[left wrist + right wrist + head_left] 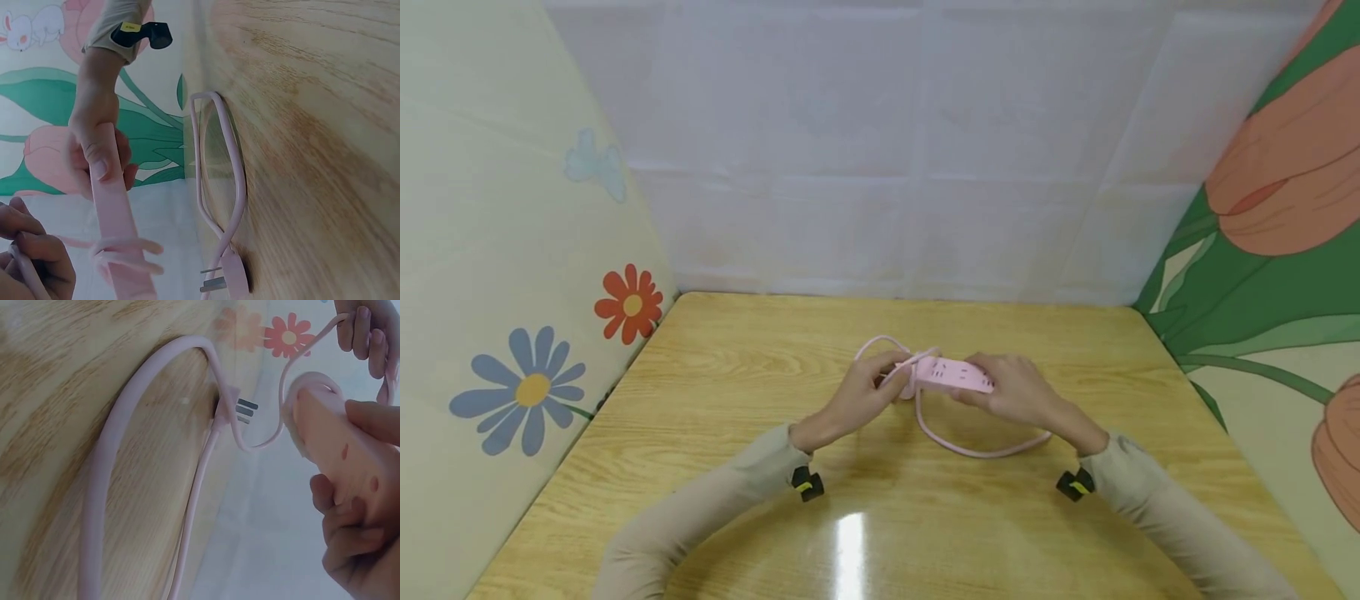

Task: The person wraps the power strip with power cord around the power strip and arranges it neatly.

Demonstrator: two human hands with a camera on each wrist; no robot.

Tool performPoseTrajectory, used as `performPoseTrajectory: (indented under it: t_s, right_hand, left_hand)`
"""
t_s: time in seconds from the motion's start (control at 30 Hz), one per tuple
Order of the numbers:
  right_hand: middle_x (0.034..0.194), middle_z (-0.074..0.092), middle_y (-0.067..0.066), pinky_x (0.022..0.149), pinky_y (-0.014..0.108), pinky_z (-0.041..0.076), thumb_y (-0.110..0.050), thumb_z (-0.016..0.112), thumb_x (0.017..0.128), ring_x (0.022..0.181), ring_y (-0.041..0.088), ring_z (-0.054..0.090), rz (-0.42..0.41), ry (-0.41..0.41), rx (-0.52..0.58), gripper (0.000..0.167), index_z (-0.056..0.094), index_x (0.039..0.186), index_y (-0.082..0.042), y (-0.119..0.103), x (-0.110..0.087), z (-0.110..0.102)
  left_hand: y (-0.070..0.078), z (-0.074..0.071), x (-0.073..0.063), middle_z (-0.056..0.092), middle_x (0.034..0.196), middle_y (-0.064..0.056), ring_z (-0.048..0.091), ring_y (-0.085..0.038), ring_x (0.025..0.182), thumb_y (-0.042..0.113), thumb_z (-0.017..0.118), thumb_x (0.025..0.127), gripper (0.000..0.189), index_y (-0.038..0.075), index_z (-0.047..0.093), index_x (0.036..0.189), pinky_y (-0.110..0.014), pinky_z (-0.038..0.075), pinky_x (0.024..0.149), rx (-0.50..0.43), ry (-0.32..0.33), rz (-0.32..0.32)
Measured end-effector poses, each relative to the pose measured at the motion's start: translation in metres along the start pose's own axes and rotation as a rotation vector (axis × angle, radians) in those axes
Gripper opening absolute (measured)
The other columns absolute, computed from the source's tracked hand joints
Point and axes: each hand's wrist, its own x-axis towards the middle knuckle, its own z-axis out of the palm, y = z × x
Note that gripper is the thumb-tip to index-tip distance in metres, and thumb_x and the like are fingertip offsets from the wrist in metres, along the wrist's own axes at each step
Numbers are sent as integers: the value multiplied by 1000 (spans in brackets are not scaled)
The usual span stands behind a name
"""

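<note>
- The power strip [955, 375], pale pink with rows of sockets on its upper face, is held above the middle of the worktop [760, 333], between the two hands.
- The right hand [1015, 387] has its grip closed on the right end of the strip, thumb on the near side and fingers round the far side.
- The left hand [868, 387], just left of the strip, has its grip closed on the cord [955, 448], pinched between thumb and fingers.
- Pink cord is wound around the strip's left end (more than one turn, by the left wrist view), and a wide loop curves out on the near side towards the right.
- A smaller loop arches on the far side of the left hand.
- The plug [235, 275] rests on the worktop, prongs pointing up, with cord beside it.
- Both sleeves [715, 492] are beige, a small black device [807, 483] at each wrist.
- A white cloth [820, 208] hangs behind the far edge.
</note>
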Motion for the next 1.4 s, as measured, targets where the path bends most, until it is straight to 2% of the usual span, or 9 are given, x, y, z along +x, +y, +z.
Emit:
performPoseTrajectory:
  t_s: [0.1, 0.2, 0.3, 0.4, 0.63, 0.87, 1.07, 1.3, 1.4]
  right_hand:
    - [79, 64, -3, 51, 26, 39, -45, 75, 85, 58, 8, 48, 20, 57, -10, 52, 69, 115, -2, 0, 0, -1]
    - [78, 65, 0, 49, 26, 39, -43, 75, 85, 56, 8, 47, 31, 124, -8, 52, 68, 114, 0, 0, 0, -1]
    - [80, 68, 4, 47, 26, 41, -41, 76, 84, 55, 8, 50, 41, 188, 10, 51, 68, 113, 1, 0, 0, -1]
    - [82, 69, 8, 47, 26, 44, -40, 77, 84, 56, 10, 52, 61, 228, 36, 51, 68, 112, 2, 0, 0, -1]
    - [82, 68, 10, 45, 27, 45, -38, 78, 84, 56, 13, 53, 122, 239, 119, 51, 66, 112, 4, -1, 0, -2]
    - [87, 69, 11, 50, 28, 44, -34, 78, 85, 60, 15, 53, 141, 259, 168, 48, 66, 116, 2, 1, 0, -4]
    - [85, 69, 12, 50, 27, 42, -32, 78, 85, 59, 16, 52, 153, 290, 173, 46, 67, 114, 3, 2, 1, -5]
    - [90, 69, 17, 52, 28, 44, -31, 76, 87, 62, 18, 54, 178, 292, 211, 48, 65, 118, 4, -1, 1, -9]
    - [93, 69, 18, 55, 30, 44, -29, 76, 88, 64, 19, 54, 186, 295, 234, 47, 64, 119, 4, -1, 2, -10]
  left_hand:
    - [-4, 2, 0, 65, 81, -23, 52, -7, 51, 0, 54, 100, 32, -8, 57, 130, -24, 45, 42, -20, -2, 6]
    - [-3, 4, -2, 59, 74, -24, 44, -7, 45, 1, 52, 101, 38, -7, 51, 138, -22, 39, 36, -58, -40, 12]
    - [-3, 9, -3, 57, 74, -24, 43, -7, 43, 2, 49, 103, 44, -5, 42, 145, -24, 39, 35, -84, -86, 23]
    - [-5, 14, -4, 57, 70, -20, 44, -8, 43, 4, 47, 104, 46, -3, 38, 148, -26, 40, 35, -83, -113, 42]
    - [-10, 19, -7, 59, 68, -9, 48, -8, 44, 6, 44, 106, 45, 1, 37, 150, -27, 44, 35, -31, -128, 74]
    - [-9, 20, -9, 60, 71, -17, 50, -8, 46, 5, 42, 106, 46, 1, 35, 151, -28, 46, 37, -42, -149, 58]
    - [-11, 18, -11, 58, 70, -21, 51, -12, 45, 5, 41, 107, 44, -2, 35, 150, -29, 46, 36, -56, -135, 37]
    - [-14, 21, -13, 61, 71, -21, 56, -15, 48, 2, 42, 106, 36, -5, 46, 141, -39, 50, 38, -71, -131, 89]
    - [-16, 22, -13, 63, 73, -21, 59, -13, 51, 2, 42, 106, 32, -8, 50, 135, -38, 54, 43, -78, -140, 104]
